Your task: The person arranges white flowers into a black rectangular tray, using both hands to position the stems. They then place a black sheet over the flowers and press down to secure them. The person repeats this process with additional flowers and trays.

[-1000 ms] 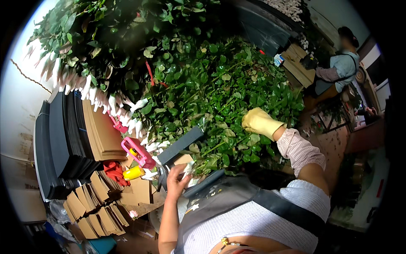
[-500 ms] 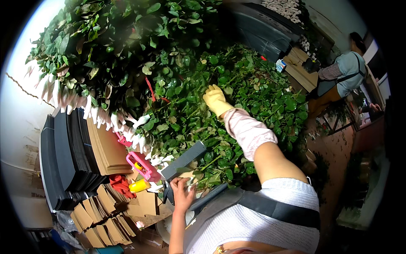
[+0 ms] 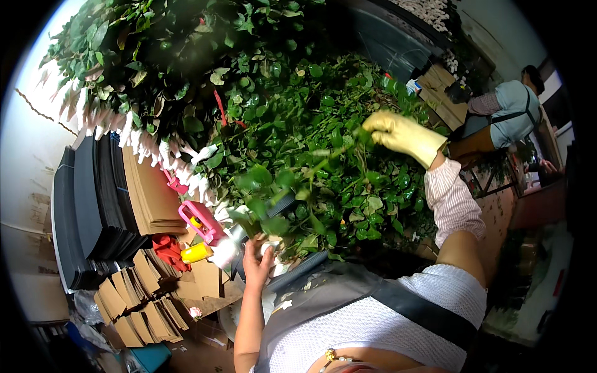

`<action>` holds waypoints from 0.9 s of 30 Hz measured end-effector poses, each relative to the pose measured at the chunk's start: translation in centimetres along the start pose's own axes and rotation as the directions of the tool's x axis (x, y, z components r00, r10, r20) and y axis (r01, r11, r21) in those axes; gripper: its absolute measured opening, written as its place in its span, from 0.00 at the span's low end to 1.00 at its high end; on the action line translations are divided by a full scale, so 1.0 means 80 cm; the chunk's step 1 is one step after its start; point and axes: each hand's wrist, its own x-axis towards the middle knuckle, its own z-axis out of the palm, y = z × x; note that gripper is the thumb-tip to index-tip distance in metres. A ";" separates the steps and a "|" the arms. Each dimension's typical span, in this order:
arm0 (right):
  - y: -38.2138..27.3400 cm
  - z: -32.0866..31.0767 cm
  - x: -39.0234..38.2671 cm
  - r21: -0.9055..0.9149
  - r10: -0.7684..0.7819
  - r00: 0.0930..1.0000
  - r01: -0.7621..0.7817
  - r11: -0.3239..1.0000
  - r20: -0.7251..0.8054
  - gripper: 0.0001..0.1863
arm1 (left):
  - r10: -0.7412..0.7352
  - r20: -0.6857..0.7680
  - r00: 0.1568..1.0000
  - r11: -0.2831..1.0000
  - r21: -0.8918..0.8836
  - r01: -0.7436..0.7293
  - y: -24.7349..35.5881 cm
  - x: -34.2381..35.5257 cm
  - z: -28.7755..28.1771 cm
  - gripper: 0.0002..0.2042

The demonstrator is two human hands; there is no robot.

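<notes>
Leafy stem (image 3: pixel 321 165), far-right end clamped in my right hand (image 3: pixel 401 133), slants toward my left hand (image 3: pixel 255 263), whose grip I can't tell.

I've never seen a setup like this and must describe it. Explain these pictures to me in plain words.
There is no machine here: a person works by hand. Every picture comes from a wide fisheye camera on that person's head, looking down, so straight edges bend. Below lies a big heap of green foliage, with a pink-handled item and a yellow cylinder at left. The right hand, in a yellow glove, holds a leafy stem; the bare left hand is close to blurred leaves, its grip unclear.
</notes>
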 end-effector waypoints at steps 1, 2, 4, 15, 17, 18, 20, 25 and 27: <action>0.034 0.023 -0.014 0.026 -0.078 0.996 0.077 0.997 0.046 0.12 | -0.053 0.025 0.998 0.995 -0.080 0.055 -0.009 0.001 -0.001 0.26; 0.056 0.038 -0.023 0.056 -0.160 0.983 0.155 0.986 0.094 0.12 | -0.107 0.049 0.993 0.981 -0.160 0.114 -0.014 0.002 -0.003 0.29; 0.047 0.053 -0.038 -0.137 -0.120 0.986 0.136 0.981 0.117 0.13 | 0.126 -0.086 0.988 0.992 0.029 -0.124 -0.017 0.000 -0.001 0.34; 0.092 0.110 -0.088 0.327 0.491 0.842 -0.540 0.776 0.224 0.23 | 0.204 0.002 0.979 0.950 0.243 -0.198 -0.009 0.000 0.003 0.25; 0.046 0.058 -0.046 0.196 0.633 0.758 -0.652 0.732 0.155 0.21 | 0.098 -0.003 0.995 0.981 0.171 -0.096 -0.009 -0.008 0.002 0.29; 0.019 0.034 -0.023 -0.180 0.646 0.763 -0.633 0.753 0.019 0.21 | 0.063 -0.015 0.998 0.986 0.157 -0.060 0.001 -0.007 0.004 0.29; 0.001 0.051 0.024 -0.475 0.478 0.860 -0.500 0.724 -0.177 0.18 | -0.015 -0.026 1.000 0.991 0.136 0.019 0.020 -0.010 0.004 0.27; -0.017 0.151 0.185 -0.645 0.328 0.923 -0.127 0.753 0.201 0.12 | 0.096 -0.003 0.995 0.971 0.219 -0.093 0.004 -0.004 -0.001 0.25; 0.017 0.205 0.233 -0.745 0.551 0.748 -0.116 0.657 0.370 0.19 | 0.106 0.021 0.994 0.973 0.205 -0.108 0.014 0.003 0.001 0.24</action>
